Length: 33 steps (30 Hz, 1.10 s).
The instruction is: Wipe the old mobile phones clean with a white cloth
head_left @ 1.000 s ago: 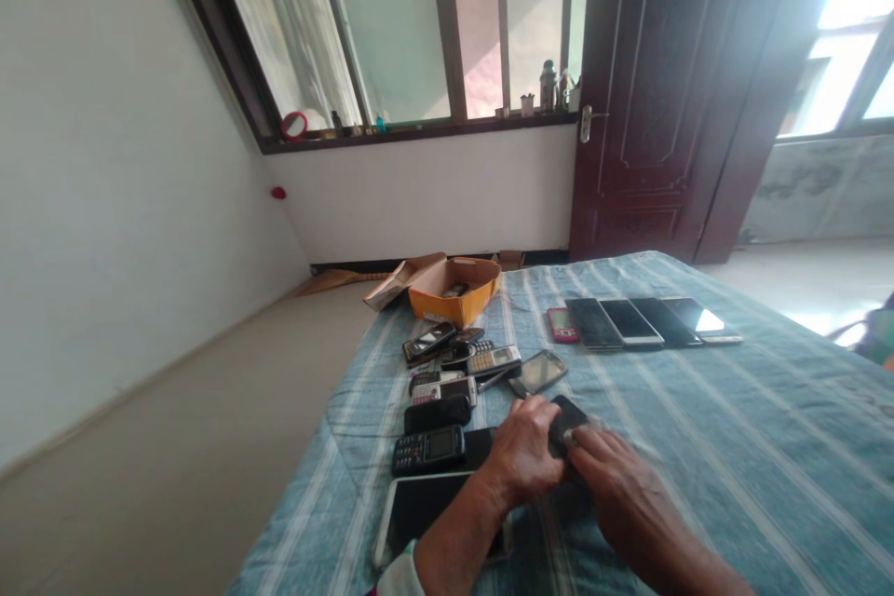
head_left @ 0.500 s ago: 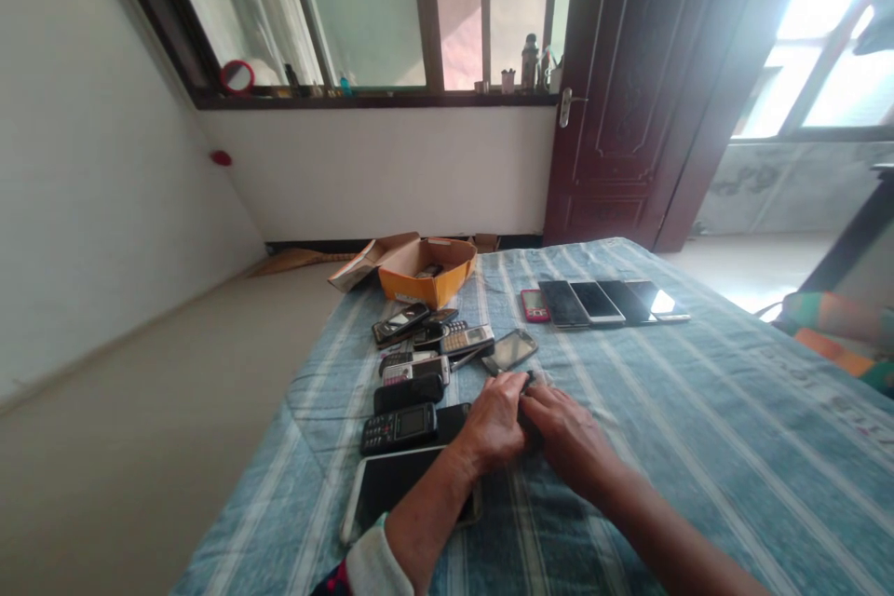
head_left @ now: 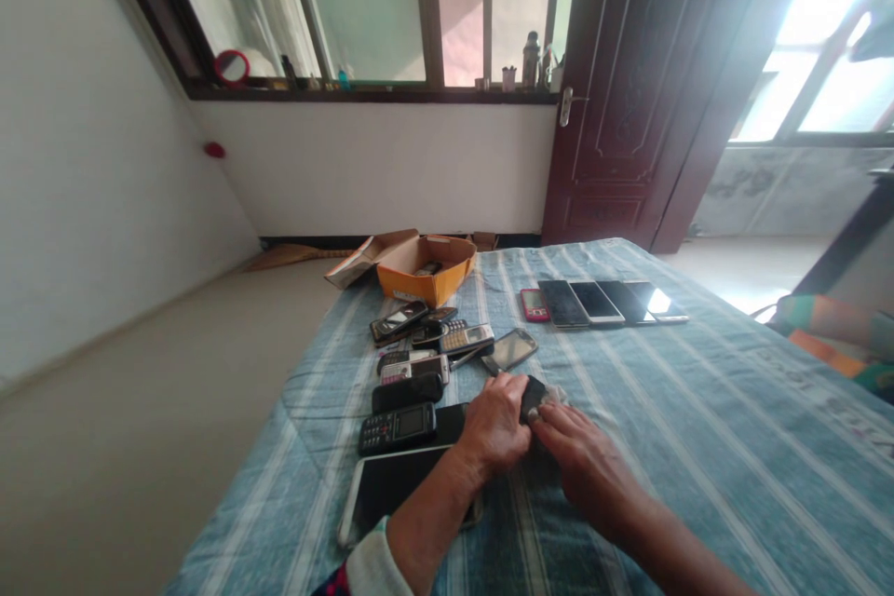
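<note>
My left hand (head_left: 497, 419) is closed around a small dark phone (head_left: 533, 397), whose far end shows between my two hands. My right hand (head_left: 576, 447) presses a crumpled pale greyish wipe (head_left: 554, 396) against the phone's right side; whether it is cloth or tissue I cannot tell. Just beyond lies a grey touchscreen phone (head_left: 511, 350). Beneath my left forearm is a large white-framed tablet or phone (head_left: 395, 489), partly covered. A black keypad phone (head_left: 398, 428) and a black phone lying face down (head_left: 407, 393) are left of my left hand.
Several older phones (head_left: 465, 338) lie in a loose pile near an open orange box (head_left: 426, 279). At the far right of the striped cloth (head_left: 670, 410), a small red phone (head_left: 535, 304) and several flat smartphones (head_left: 595, 303) form a row. A dark red door (head_left: 635, 93) stands behind.
My right hand has shifted slightly right and down, so more of the dark phone and the pale wipe shows. My left hand keeps its grip in nearly the same place.
</note>
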Available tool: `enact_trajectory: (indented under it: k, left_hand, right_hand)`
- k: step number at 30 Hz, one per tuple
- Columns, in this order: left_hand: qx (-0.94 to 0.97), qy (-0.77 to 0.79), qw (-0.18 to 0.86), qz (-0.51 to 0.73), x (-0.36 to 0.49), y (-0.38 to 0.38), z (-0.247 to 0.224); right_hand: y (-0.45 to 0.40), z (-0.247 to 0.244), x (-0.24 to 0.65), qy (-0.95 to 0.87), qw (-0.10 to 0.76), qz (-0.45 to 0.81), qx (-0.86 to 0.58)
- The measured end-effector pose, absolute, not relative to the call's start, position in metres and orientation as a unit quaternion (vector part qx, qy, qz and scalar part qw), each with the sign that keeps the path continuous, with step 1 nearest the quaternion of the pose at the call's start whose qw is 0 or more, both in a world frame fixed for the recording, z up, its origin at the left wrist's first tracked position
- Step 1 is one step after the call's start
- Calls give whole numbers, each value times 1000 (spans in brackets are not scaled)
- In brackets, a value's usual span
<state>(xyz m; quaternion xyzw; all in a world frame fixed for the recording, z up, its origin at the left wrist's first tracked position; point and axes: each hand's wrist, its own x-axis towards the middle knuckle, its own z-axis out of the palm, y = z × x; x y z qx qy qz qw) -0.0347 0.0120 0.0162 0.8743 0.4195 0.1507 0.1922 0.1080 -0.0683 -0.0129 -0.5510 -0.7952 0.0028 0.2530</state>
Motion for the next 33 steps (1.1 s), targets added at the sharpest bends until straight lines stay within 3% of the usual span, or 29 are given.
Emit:
enact_trajectory:
  k: [16, 33]
  left_hand:
    - [871, 448, 164, 116, -30, 0, 30]
    - [905, 358, 201, 110, -33, 11, 22]
  right_hand:
    - [-46, 0, 98, -763, 258, 72, -588]
    - [-78, -6, 104, -774, 293, 37, -559]
